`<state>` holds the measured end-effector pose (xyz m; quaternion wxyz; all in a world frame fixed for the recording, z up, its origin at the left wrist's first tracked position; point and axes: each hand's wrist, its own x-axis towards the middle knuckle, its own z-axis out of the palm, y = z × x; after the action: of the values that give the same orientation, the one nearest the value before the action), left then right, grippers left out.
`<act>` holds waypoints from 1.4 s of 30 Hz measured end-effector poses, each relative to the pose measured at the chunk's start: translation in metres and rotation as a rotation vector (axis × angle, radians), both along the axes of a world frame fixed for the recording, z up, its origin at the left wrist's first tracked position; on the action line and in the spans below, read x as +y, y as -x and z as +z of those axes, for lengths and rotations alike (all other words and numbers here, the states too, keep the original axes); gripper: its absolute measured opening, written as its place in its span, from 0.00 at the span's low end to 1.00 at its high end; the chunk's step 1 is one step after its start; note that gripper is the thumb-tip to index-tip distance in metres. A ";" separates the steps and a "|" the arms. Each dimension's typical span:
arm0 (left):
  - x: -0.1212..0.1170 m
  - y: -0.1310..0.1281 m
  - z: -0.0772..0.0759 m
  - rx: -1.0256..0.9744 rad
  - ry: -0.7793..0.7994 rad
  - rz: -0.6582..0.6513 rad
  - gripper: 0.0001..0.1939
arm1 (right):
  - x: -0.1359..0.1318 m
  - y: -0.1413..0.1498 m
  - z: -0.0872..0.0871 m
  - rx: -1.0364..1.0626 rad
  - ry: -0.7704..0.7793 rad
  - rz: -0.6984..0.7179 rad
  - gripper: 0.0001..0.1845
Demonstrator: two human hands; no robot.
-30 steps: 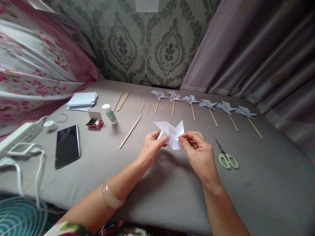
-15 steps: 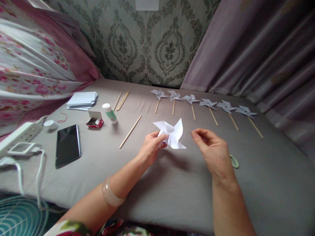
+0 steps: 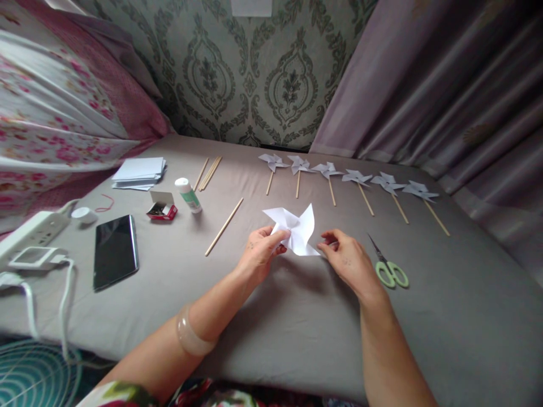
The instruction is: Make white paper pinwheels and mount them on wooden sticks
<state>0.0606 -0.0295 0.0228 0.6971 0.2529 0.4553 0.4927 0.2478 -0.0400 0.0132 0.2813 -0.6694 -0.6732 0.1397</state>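
Observation:
Between the thumb and fingers of my left hand (image 3: 263, 251), a white folded paper pinwheel (image 3: 302, 232) is pinched at its centre, raised above the cloth. My right hand (image 3: 348, 261) is close to the pinwheel's lower right tip, thumb and forefinger pressed together. Whatever sits in that pinch is too small to make out. Green-handled scissors (image 3: 385, 267) lie just right of my right hand. A single wooden stick (image 3: 224, 226) rests to the left of the pinwheel.
Several pinwheels on sticks (image 3: 326, 169) lie in a row at the back. Leftward are a glue bottle (image 3: 189, 195), a small red box (image 3: 163, 211) of dark bits, spare sticks (image 3: 210, 173), stacked paper (image 3: 139, 172), a phone (image 3: 116, 252) and a power strip (image 3: 36, 233).
My right hand has moved left and slightly down, close to the pinwheel's tip, uncovering the scissors. My left hand keeps the pinwheel in nearly the same place.

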 end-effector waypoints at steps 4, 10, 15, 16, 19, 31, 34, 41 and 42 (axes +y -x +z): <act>0.000 0.000 0.000 0.015 -0.016 -0.012 0.14 | -0.006 0.006 0.025 0.175 -0.304 0.143 0.07; -0.001 0.001 -0.005 0.102 -0.110 -0.045 0.13 | -0.021 0.023 0.045 0.169 -0.401 0.347 0.09; -0.007 -0.004 -0.002 0.191 -0.229 -0.065 0.12 | -0.022 0.034 0.039 0.036 -0.457 0.237 0.04; -0.008 -0.005 -0.001 0.191 -0.237 -0.070 0.12 | -0.021 0.035 0.037 -0.002 -0.464 0.220 0.03; -0.011 -0.008 0.001 0.178 -0.241 -0.081 0.11 | -0.019 0.037 0.032 -0.072 -0.461 0.223 0.03; -0.013 -0.010 0.000 0.149 -0.234 -0.103 0.13 | -0.018 0.037 0.028 -0.139 -0.437 0.256 0.05; -0.013 -0.010 0.001 0.145 -0.231 -0.113 0.13 | -0.017 0.037 0.027 -0.165 -0.434 0.246 0.04; -0.013 -0.009 0.002 0.137 -0.218 -0.108 0.13 | -0.017 0.038 0.028 -0.168 -0.433 0.225 0.05; -0.013 -0.009 0.002 0.133 -0.216 -0.110 0.14 | -0.017 0.038 0.028 -0.161 -0.432 0.222 0.05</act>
<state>0.0699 -0.0422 0.0247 0.6601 0.3830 0.4301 0.4822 0.2101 -0.0575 0.0413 0.3462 -0.5247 -0.7771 -0.0313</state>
